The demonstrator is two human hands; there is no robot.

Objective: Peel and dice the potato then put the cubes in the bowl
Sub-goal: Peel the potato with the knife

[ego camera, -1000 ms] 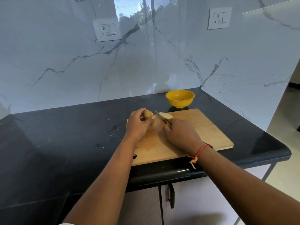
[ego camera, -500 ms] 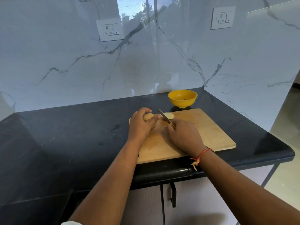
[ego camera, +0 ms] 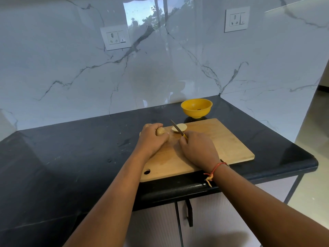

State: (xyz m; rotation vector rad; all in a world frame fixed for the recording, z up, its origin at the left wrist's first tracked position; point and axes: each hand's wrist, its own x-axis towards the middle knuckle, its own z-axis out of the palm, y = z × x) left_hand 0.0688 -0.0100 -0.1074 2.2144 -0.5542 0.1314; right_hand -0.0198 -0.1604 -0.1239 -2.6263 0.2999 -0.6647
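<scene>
The brown-skinned potato piece [ego camera: 160, 131] sits near the far left corner of the rectangular wooden cutting board [ego camera: 222, 139], gripped from above by the curled left hand [ego camera: 151, 140]. The right hand [ego camera: 197, 148], knuckles up, clasps a yellow-handled knife [ego camera: 176, 127], its blade angled over a pale potato slice [ego camera: 182, 126]. A round yellow bowl [ego camera: 196, 107] stands just beyond the board.

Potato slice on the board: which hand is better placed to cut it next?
Right. The right hand holds the knife, blade across the slice; the left hand holds the other potato piece.
</scene>
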